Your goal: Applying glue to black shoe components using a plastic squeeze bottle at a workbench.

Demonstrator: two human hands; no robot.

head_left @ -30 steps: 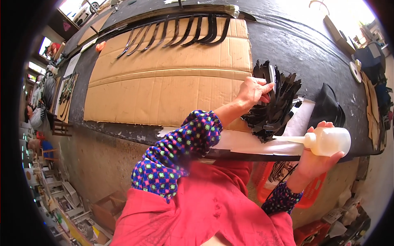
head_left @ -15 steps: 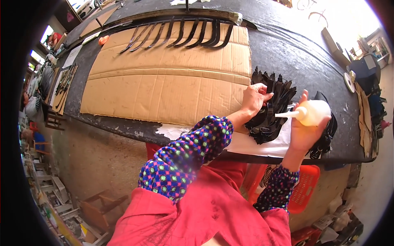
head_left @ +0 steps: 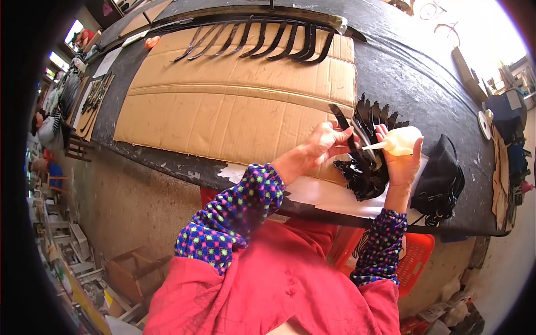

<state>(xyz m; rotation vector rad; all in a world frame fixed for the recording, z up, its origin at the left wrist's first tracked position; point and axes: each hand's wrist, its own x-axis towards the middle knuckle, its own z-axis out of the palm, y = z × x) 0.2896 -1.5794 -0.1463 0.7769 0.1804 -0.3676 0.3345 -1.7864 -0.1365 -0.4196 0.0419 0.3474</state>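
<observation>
My left hand [head_left: 322,143] pinches a curved black strip [head_left: 340,118] between thumb and fingers, over the cardboard's right edge. Beside it, my right hand [head_left: 403,166] is closed around a squeeze bottle [head_left: 403,142] of pale yellowish liquid, its thin nozzle aimed left at the strip. Whether the nozzle touches the strip, I cannot tell. Partly behind both hands lies a heap of similar black strips [head_left: 365,184]. Several more curved strips [head_left: 282,42] rest side by side along the far edge of the brown cardboard sheet [head_left: 218,111].
A black fabric bag [head_left: 438,181] lies right of my right hand. White paper [head_left: 318,195] covers the near table edge. Long dark pieces [head_left: 95,103] lie at the far left. A red plastic basket [head_left: 416,259] stands below the table edge, and a white roll [head_left: 483,125] lies at right.
My left hand has drawn one black strip leftward off the heap. My right hand has brought the bottle left, closer to that strip. The whole view has shifted slightly.
</observation>
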